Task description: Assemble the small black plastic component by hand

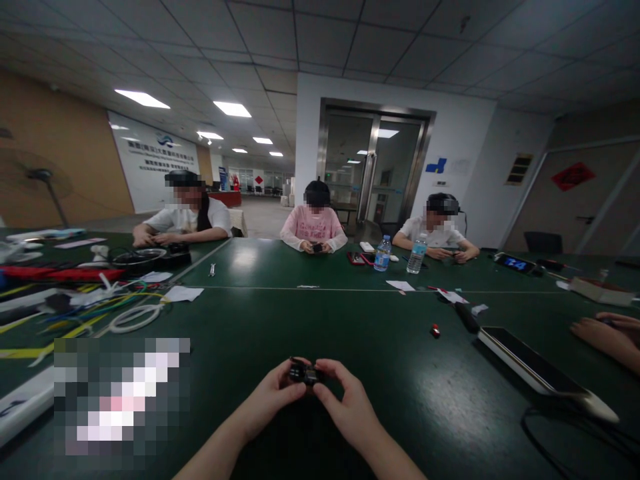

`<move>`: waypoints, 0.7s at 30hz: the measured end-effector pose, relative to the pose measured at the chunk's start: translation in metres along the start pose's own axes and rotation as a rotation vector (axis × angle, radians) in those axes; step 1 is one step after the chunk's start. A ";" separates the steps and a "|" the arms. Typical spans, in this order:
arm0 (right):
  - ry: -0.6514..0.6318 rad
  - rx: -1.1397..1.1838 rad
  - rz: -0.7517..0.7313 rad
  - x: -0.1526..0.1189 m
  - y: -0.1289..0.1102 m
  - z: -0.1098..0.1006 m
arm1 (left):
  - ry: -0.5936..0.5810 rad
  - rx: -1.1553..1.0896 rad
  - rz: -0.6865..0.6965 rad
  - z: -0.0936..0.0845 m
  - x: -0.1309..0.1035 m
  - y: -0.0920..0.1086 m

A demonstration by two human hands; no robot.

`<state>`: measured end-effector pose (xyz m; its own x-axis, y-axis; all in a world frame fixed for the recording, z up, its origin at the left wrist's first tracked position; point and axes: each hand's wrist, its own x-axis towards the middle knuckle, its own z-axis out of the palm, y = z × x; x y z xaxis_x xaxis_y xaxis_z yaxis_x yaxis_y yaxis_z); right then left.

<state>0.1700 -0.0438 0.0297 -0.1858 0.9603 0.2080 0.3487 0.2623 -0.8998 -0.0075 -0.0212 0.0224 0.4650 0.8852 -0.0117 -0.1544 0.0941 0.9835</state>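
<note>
A small, glossy black object (pixel 306 373) is held just above the green table (pixel 240 427), close in front of me. My left hand (pixel 275 390) grips its left side between thumb and fingers. On the right side my right hand (pixel 345 393) pinches it the same way. The two sets of fingertips nearly meet around it and partly cover it. It has several dark parts, but its exact kind is too small and dim to make out.
A small red item (pixel 435 331) and a white-edged flat device with a dark top (pixel 535 360) lie to the right. Cables (pixel 137 319) clutter the left. Two water bottles (pixel 383 253) stand farther back. Several people sit around; another person's hands (pixel 605 333) rest at right.
</note>
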 end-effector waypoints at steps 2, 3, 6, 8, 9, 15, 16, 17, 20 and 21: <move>-0.004 -0.001 -0.021 -0.001 -0.002 -0.001 | 0.002 0.008 0.001 -0.001 0.000 -0.001; 0.001 -0.002 -0.040 -0.001 -0.002 -0.001 | 0.002 0.014 0.008 -0.001 0.001 -0.001; 0.017 -0.012 -0.085 -0.001 -0.002 -0.001 | -0.016 0.041 0.014 0.000 0.002 -0.002; 0.013 -0.017 -0.092 0.000 0.000 -0.001 | -0.033 0.052 0.006 0.000 0.003 -0.003; 0.009 -0.013 -0.094 0.000 0.001 -0.001 | -0.041 0.055 0.002 0.000 0.003 -0.004; 0.006 0.004 -0.084 0.004 0.007 0.002 | -0.034 0.095 0.029 -0.001 0.006 -0.006; 0.003 0.002 -0.076 0.004 0.008 0.003 | -0.030 0.101 0.032 -0.001 0.006 -0.007; -0.001 0.002 -0.069 0.004 0.008 0.003 | -0.028 0.106 0.036 -0.002 0.006 -0.007; -0.002 0.008 -0.065 0.003 0.008 0.003 | -0.026 0.116 0.057 -0.003 0.007 -0.009; -0.001 0.012 -0.068 0.003 0.007 0.002 | -0.032 0.119 0.063 -0.004 0.007 -0.010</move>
<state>0.1697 -0.0390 0.0229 -0.2101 0.9402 0.2683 0.3245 0.3259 -0.8880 -0.0060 -0.0141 0.0117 0.4851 0.8728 0.0550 -0.0810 -0.0177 0.9966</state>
